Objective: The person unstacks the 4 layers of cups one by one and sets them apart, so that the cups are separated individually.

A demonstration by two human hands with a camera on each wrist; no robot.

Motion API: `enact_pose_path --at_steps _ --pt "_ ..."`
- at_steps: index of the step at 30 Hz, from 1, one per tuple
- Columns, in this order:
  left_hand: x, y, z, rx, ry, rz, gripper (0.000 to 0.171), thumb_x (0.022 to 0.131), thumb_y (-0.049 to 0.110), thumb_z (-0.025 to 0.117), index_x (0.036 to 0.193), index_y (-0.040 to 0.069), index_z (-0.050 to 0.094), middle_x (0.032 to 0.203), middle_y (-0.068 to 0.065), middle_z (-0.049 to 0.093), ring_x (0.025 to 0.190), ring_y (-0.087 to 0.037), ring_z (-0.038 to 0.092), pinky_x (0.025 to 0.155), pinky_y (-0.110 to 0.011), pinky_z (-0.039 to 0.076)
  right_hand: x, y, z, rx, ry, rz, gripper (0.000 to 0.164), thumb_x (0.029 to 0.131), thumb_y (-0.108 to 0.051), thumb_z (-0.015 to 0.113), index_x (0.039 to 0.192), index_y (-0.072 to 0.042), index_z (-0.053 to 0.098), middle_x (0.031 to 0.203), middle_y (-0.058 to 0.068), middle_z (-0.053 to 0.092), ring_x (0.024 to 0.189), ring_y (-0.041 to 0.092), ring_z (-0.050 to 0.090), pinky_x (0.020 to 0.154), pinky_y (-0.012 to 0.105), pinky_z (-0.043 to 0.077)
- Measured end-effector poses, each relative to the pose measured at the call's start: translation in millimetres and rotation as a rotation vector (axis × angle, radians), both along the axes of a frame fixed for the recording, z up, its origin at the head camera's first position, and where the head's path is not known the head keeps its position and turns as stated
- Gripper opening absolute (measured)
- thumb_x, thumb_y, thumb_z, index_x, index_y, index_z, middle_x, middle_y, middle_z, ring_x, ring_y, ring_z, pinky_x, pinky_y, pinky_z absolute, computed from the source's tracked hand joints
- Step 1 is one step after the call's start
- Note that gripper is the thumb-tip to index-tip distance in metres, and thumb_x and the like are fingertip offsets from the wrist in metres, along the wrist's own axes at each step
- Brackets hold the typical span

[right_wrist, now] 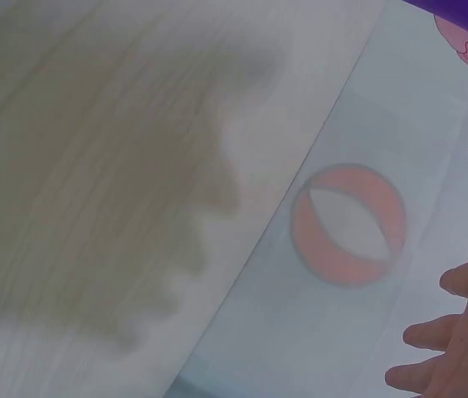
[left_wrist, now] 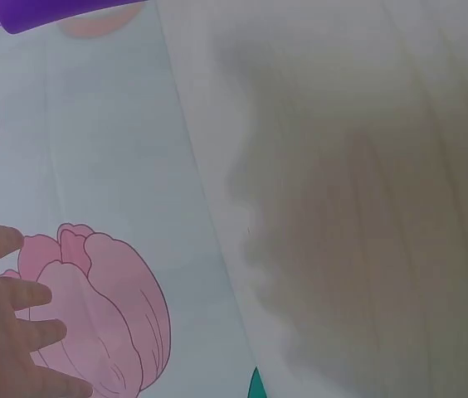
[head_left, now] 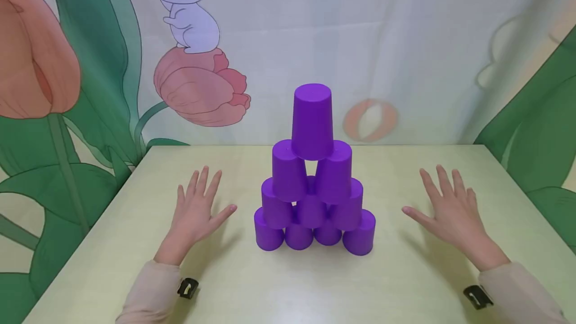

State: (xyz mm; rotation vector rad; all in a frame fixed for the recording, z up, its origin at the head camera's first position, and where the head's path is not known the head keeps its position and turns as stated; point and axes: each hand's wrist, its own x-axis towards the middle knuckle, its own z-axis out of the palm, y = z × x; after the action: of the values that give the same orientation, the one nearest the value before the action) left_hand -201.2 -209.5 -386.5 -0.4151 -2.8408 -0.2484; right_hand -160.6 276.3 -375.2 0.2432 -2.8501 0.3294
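Observation:
Purple cups, all upside down, stand stacked as a pyramid in the middle of the table in the head view. A single cup [head_left: 312, 123] forms the top, resting across two cups beneath it; wider rows lie below. To the left of the pyramid is my left hand [head_left: 195, 214], palm down with fingers spread and holding nothing. My right hand [head_left: 452, 214] is on the other side, also spread and apart from the cups. In both wrist views, part of a purple cup [left_wrist: 60, 10] shows at the top edge, near the fingers.
The pale wooden table [head_left: 288, 284] ends at a printed cloth [head_left: 279, 39] behind the pyramid, with flowers and a white animal on it. Black clips [head_left: 188, 288] hang by both sleeves. Each hand casts a shadow on the tabletop.

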Motion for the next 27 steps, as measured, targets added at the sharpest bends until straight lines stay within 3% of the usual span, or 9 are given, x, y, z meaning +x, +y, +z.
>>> enact_pose_path --at_steps 8,16,23,27 --pt "2.2 -3.4 0.5 0.016 0.019 -0.022 0.082 0.084 0.054 0.052 0.145 0.008 0.021 0.148 -0.022 0.014 0.134 -0.04 0.009 0.098 -0.066 0.01 -3.5 -2.7 3.5 0.029 0.003 -0.004 0.091 0.08 -0.058 0.056 0.145 -0.008 0.017 0.145 0.03 0.01 0.131 0.048 -0.005 0.091 0.071 0.008" --pt "3.9 2.4 -0.7 0.062 0.053 -0.13 0.082 0.083 0.05 0.056 0.144 0.009 0.022 0.147 -0.02 0.019 0.134 -0.037 0.012 0.1 -0.062 0.014 2.5 -4.1 11.9 0.038 0.029 -0.001 0.089 0.082 -0.055 0.057 0.145 -0.008 0.016 0.145 0.029 0.01 0.132 0.047 -0.004 0.092 0.07 0.01" --pt "5.4 10.3 -2.4 0.153 0.204 -0.303 0.079 0.083 0.055 0.053 0.139 0.004 0.032 0.139 -0.02 0.035 0.127 -0.038 0.03 0.1 -0.054 0.025 5.6 -12.2 47.0 -0.063 0.125 0.12 0.077 0.085 -0.041 0.06 0.142 -0.001 0.025 0.143 0.031 0.015 0.131 0.048 0.007 0.095 0.067 0.016" --pt "10.3 15.4 -1.4 0.245 0.143 -0.339 0.079 0.078 0.044 0.065 0.139 0.004 0.034 0.137 -0.018 0.039 0.125 -0.034 0.035 0.097 -0.051 0.032 4.3 -21.9 71.6 -0.177 0.183 0.193 0.07 0.084 -0.031 0.065 0.138 0.001 0.033 0.144 0.028 0.019 0.13 0.046 0.016 0.097 0.063 0.018"
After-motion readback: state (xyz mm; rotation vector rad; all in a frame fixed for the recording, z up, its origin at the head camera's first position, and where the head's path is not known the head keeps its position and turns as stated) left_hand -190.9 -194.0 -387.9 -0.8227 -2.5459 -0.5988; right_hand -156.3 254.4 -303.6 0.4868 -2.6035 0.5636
